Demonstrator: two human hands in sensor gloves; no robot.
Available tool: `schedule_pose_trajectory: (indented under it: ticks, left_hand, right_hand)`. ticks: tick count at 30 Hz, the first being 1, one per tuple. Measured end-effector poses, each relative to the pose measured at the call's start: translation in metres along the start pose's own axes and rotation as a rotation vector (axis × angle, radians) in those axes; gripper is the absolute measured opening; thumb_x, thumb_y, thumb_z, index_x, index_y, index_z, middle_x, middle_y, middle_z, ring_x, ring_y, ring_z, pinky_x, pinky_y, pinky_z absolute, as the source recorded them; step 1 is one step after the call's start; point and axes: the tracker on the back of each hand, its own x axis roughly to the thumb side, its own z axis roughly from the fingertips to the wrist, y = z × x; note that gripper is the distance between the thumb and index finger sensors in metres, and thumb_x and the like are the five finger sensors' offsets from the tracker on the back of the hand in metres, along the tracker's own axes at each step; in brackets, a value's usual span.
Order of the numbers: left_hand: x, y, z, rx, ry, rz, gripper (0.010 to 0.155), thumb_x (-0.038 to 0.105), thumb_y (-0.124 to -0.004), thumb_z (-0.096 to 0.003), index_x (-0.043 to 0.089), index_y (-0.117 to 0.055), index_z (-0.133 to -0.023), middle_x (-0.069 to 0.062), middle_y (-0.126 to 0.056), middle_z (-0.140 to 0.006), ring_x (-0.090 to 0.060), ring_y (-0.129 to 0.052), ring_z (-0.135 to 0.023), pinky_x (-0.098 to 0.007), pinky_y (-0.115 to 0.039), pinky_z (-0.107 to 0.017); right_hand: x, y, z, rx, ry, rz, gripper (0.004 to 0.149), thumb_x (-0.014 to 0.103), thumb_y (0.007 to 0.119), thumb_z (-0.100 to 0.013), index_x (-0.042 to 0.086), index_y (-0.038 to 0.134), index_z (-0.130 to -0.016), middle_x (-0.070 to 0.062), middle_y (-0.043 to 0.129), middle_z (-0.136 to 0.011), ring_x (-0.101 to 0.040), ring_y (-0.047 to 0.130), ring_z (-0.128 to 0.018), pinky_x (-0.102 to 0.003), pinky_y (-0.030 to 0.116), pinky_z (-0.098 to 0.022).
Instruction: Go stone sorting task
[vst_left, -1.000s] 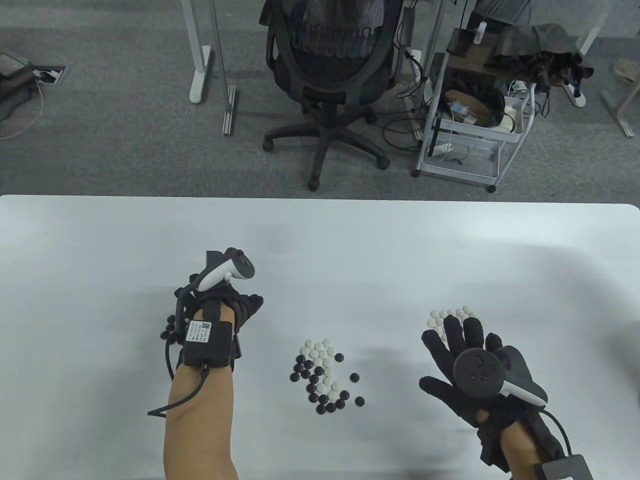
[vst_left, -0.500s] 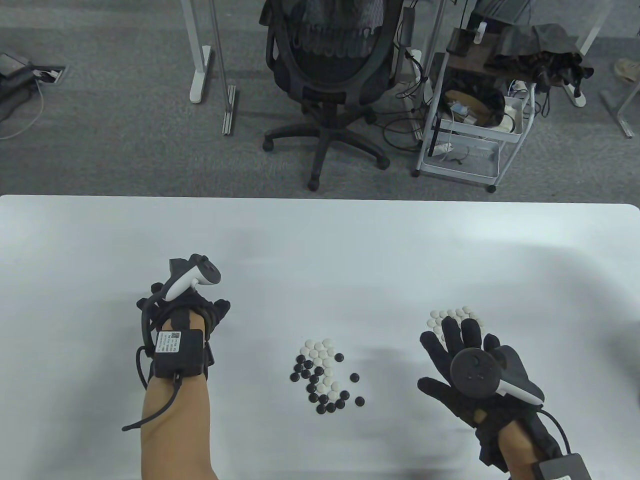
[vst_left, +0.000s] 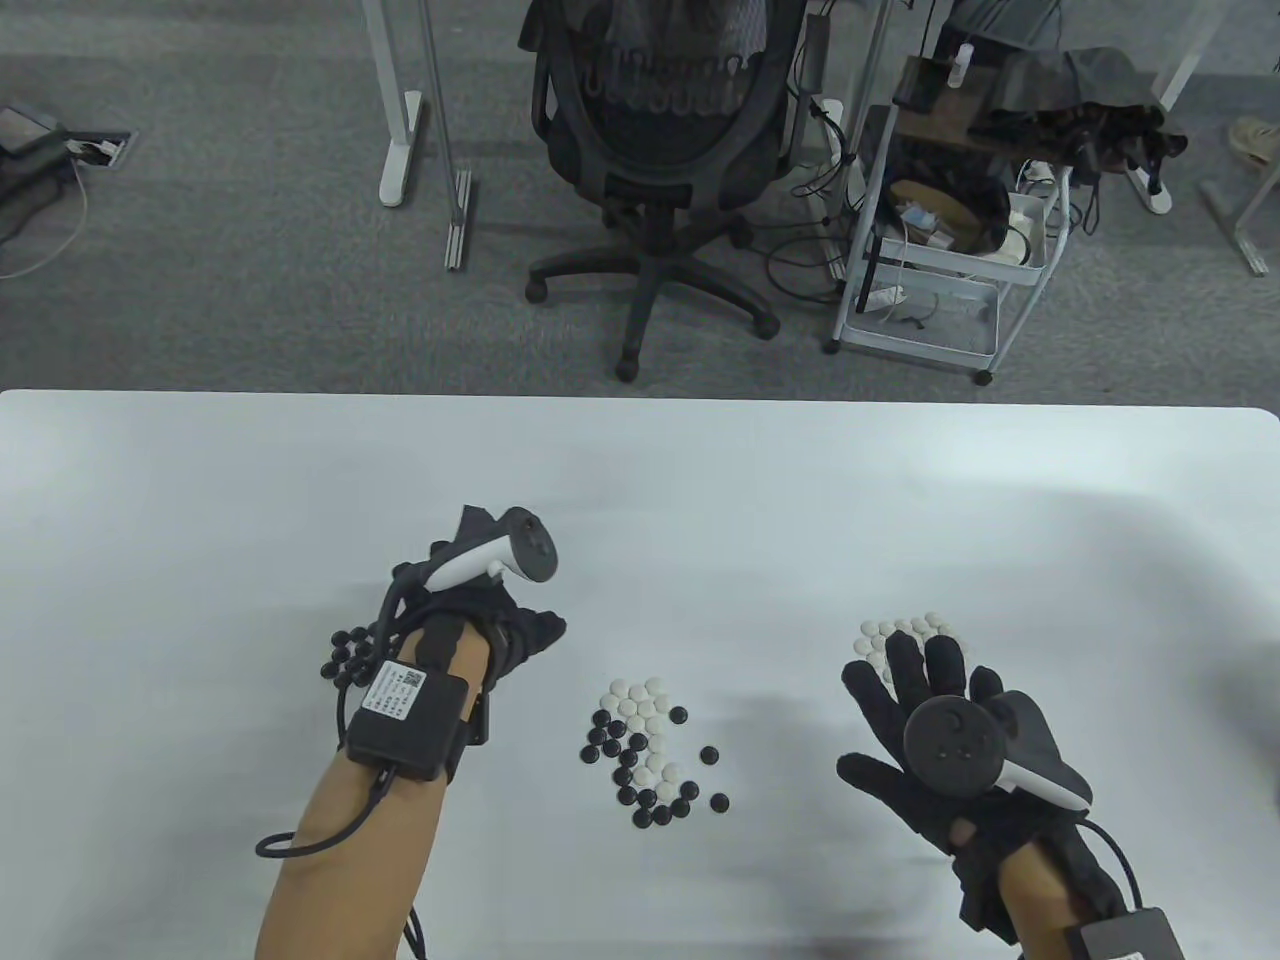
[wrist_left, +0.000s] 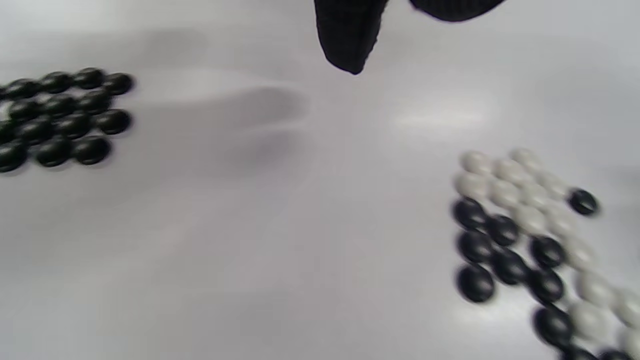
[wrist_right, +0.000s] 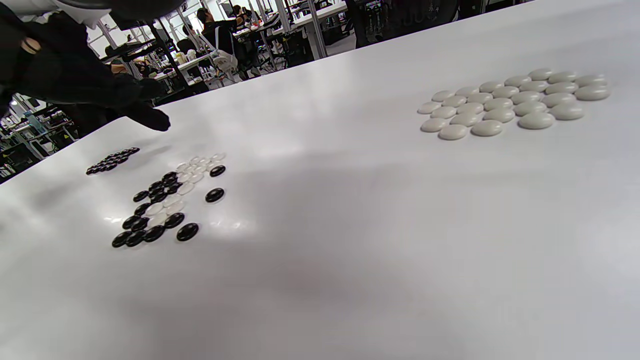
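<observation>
Mixed stone pile (vst_left: 650, 752) lain on the surface (vst_left: 700, 480), left hand (vst_left: 490, 625) held left of it, grip not discernible, right hand (vst_left: 940, 740) spread flat, nothing held, right of it

No text can be read. A white label (vst_left: 398, 688) with a small square code and lines of print sits on the black box (vst_left: 408, 722) strapped to the left forearm, but the print is too small to make out.
</observation>
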Motion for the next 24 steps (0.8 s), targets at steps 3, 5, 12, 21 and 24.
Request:
schedule_pose_trajectory:
  ticks: [3,5,12,21,24]
  left_hand:
    - [0.034,-0.008,0.002,-0.028,-0.116,-0.083,0.068,0.05,-0.046,-0.057,0.021,-0.064,-0.115,-0.029,0.004,-0.117,-0.06,0.012,-0.093,-0.083,-0.001,-0.056]
    - [0.054,-0.014,0.004,-0.051,-0.185,-0.116,0.067,0.05,-0.046,-0.057,0.022,-0.064,-0.115,-0.03,0.003,-0.117,-0.06,0.011,-0.093,-0.083,-0.002,-0.056]
    - [0.103,-0.038,-0.002,-0.092,-0.338,-0.235,0.067,0.05,-0.043,-0.0554,0.026,-0.06,-0.115,-0.028,0.006,-0.116,-0.059,0.013,-0.093,-0.083,-0.001,-0.056]
    - [0.112,-0.052,-0.017,-0.091,-0.258,-0.359,0.066,0.05,-0.042,-0.0548,0.029,-0.049,-0.117,-0.027,0.013,-0.113,-0.058,0.017,-0.091,-0.083,0.002,-0.055]
    - [0.111,-0.048,-0.027,-0.092,-0.274,-0.301,0.066,0.05,-0.042,-0.0547,0.029,-0.049,-0.117,-0.026,0.014,-0.113,-0.057,0.018,-0.091,-0.083,0.003,-0.055]
  right_hand:
    - [-0.001,-0.001,0.0,-0.001,0.01,0.0,0.079,0.054,0.05,-0.055,0.013,0.015,-0.113,-0.031,-0.007,-0.107,-0.057,-0.012,-0.087,-0.08,0.002,-0.052]
    - [-0.001,-0.001,0.001,0.001,0.013,-0.001,0.079,0.054,0.049,-0.055,0.013,0.015,-0.113,-0.03,-0.007,-0.107,-0.058,-0.012,-0.086,-0.08,0.002,-0.052]
    - [-0.001,-0.002,0.002,-0.003,0.009,-0.003,0.079,0.054,0.05,-0.055,0.013,0.015,-0.113,-0.03,-0.007,-0.107,-0.058,-0.012,-0.087,-0.08,0.002,-0.052]
    - [-0.002,-0.002,0.002,-0.003,0.007,-0.005,0.079,0.054,0.05,-0.055,0.013,0.015,-0.113,-0.031,-0.007,-0.107,-0.058,-0.012,-0.087,-0.08,0.002,-0.052]
    - [-0.002,-0.001,0.001,0.005,0.008,-0.003,0.079,0.054,0.049,-0.055,0.013,0.015,-0.113,-0.031,-0.007,-0.107,-0.058,-0.012,-0.087,-0.08,0.002,-0.052]
